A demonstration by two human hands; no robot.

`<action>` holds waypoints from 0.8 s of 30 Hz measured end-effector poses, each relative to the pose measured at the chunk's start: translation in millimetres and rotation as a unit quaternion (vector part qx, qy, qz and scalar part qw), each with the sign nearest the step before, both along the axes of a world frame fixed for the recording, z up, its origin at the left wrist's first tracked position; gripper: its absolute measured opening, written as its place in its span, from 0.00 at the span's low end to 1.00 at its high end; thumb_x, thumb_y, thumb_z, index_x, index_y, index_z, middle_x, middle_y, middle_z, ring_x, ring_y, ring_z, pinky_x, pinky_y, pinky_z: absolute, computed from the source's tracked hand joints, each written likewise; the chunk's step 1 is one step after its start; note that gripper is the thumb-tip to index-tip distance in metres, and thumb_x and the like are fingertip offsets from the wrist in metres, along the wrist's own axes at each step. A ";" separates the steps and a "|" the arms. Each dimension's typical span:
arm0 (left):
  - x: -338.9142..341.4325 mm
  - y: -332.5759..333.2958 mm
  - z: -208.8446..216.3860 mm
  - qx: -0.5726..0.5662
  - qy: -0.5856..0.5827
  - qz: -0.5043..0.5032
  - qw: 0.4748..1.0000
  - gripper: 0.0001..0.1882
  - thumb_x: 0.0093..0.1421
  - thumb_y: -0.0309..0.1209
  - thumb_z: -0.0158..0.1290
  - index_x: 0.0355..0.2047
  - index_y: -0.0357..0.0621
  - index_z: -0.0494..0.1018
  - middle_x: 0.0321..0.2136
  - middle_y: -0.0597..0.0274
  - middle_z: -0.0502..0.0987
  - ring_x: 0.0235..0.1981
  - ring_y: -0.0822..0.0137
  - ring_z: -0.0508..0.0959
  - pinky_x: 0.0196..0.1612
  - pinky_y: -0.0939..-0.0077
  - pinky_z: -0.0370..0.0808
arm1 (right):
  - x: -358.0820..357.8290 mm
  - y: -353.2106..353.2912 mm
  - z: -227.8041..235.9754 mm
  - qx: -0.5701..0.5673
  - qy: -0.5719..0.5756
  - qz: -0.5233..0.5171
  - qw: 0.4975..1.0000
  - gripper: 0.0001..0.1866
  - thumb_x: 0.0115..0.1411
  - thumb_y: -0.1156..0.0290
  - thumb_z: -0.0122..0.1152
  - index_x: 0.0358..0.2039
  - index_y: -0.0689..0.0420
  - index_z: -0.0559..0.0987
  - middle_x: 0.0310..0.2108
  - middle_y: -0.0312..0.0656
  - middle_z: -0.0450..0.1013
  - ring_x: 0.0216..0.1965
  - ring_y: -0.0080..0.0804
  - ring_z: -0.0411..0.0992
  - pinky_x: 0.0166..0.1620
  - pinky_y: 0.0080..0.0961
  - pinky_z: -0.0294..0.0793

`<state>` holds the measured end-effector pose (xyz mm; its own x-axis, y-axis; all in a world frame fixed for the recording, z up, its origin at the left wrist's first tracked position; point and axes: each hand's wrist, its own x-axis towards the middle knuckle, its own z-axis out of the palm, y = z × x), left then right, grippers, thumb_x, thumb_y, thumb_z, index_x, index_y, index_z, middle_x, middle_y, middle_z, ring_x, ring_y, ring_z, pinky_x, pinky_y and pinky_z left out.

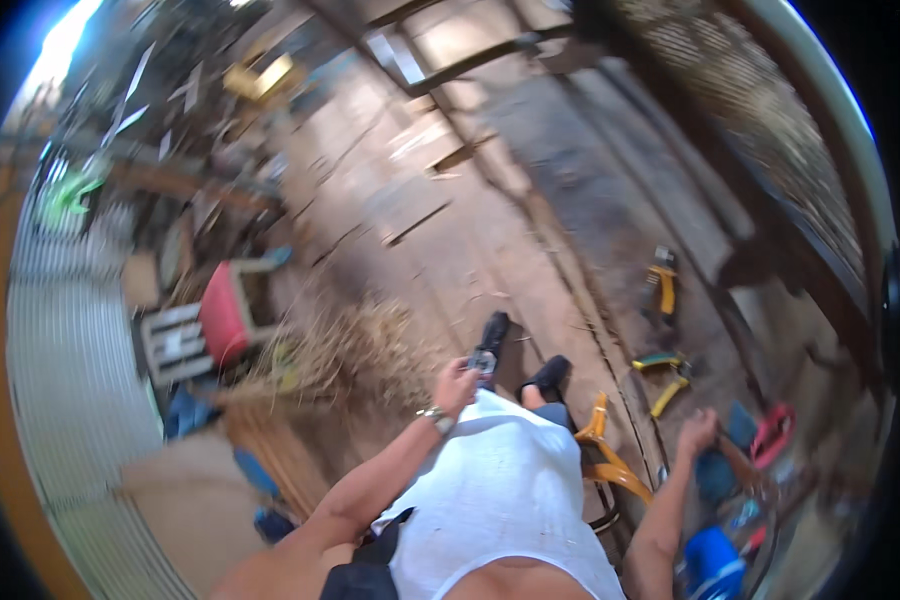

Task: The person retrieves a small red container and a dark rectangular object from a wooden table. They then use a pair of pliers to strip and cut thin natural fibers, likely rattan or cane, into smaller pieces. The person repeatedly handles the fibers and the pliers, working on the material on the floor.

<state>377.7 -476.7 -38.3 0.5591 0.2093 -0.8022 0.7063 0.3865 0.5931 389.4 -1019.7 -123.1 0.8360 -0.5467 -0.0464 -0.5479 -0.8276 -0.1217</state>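
Note:
My left hand (455, 387), with a watch on its wrist, is in front of my white shirt. Its fingers are closed on a small dark object with a grey face (483, 362), whose kind I cannot make out. Out to the right, my right hand (700, 430) is smeared by motion beside a wooden handle (738, 462) and a blue item (715, 475). Whether it touches either is unclear. A pair of yellow-handled pliers (667, 382) lies spread on the surface ahead of that hand. Beyond it rests a black and yellow hand tool (660, 285).
A yellow chair (598, 445) stands at my right side. Dry straw (340, 350) lies on the floor left of my feet, near a red-backed seat (223, 315). A blue container (712, 560) sits at lower right. Dark wooden beams (705, 130) cross the upper right.

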 end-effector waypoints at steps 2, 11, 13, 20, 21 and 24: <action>-25.8 -5.8 7.5 -0.012 0.001 0.042 0.999 0.20 0.59 0.25 0.49 0.52 0.37 0.65 0.29 0.61 0.78 0.15 0.81 0.65 0.15 0.84 0.64 | -14.5 -16.3 -13.4 0.097 -0.111 -0.042 0.988 0.13 0.61 0.73 0.55 0.46 0.57 0.76 0.46 0.51 0.74 0.42 0.48 0.74 0.44 0.38 0.73; -113.1 29.6 6.6 -0.040 -0.008 0.168 0.985 0.18 0.58 0.24 0.48 0.50 0.38 0.67 0.31 0.60 0.79 0.15 0.82 0.65 0.15 0.84 0.63 | 19.3 169.4 45.1 0.594 -0.027 0.002 0.804 0.12 0.64 0.75 0.54 0.47 0.62 0.70 0.33 0.40 0.72 0.27 0.23 0.72 0.28 0.17 0.71; -126.0 51.0 2.9 -0.025 -0.029 0.160 0.986 0.17 0.58 0.24 0.49 0.49 0.38 0.68 0.32 0.60 0.79 0.16 0.81 0.66 0.17 0.84 0.64 | 16.1 253.2 59.0 0.613 0.029 0.050 0.788 0.10 0.64 0.75 0.55 0.44 0.62 0.71 0.31 0.38 0.72 0.26 0.22 0.72 0.27 0.16 0.70; -198.4 161.0 -3.3 -0.004 -0.130 0.096 0.987 0.12 0.65 0.29 0.48 0.48 0.39 0.70 0.31 0.64 0.80 0.18 0.84 0.66 0.20 0.87 0.64 | -82.9 503.8 75.6 0.709 0.153 0.117 0.678 0.08 0.61 0.74 0.60 0.39 0.62 0.74 0.27 0.37 0.74 0.23 0.21 0.73 0.26 0.16 0.73; -211.8 179.3 -5.9 -0.012 -0.143 0.086 0.986 0.12 0.65 0.29 0.48 0.48 0.39 0.70 0.31 0.64 0.80 0.18 0.85 0.66 0.20 0.87 0.64 | -104.7 526.9 67.1 0.712 0.152 0.118 0.675 0.08 0.62 0.74 0.61 0.39 0.61 0.74 0.27 0.37 0.74 0.23 0.21 0.73 0.25 0.16 0.73; -249.8 227.4 -5.6 -0.009 -0.150 0.058 0.987 0.12 0.65 0.28 0.49 0.48 0.39 0.70 0.33 0.63 0.81 0.18 0.85 0.66 0.21 0.87 0.64 | -160.3 588.1 76.0 0.734 0.162 0.076 0.655 0.08 0.62 0.72 0.62 0.38 0.60 0.73 0.28 0.36 0.75 0.23 0.21 0.74 0.25 0.14 0.72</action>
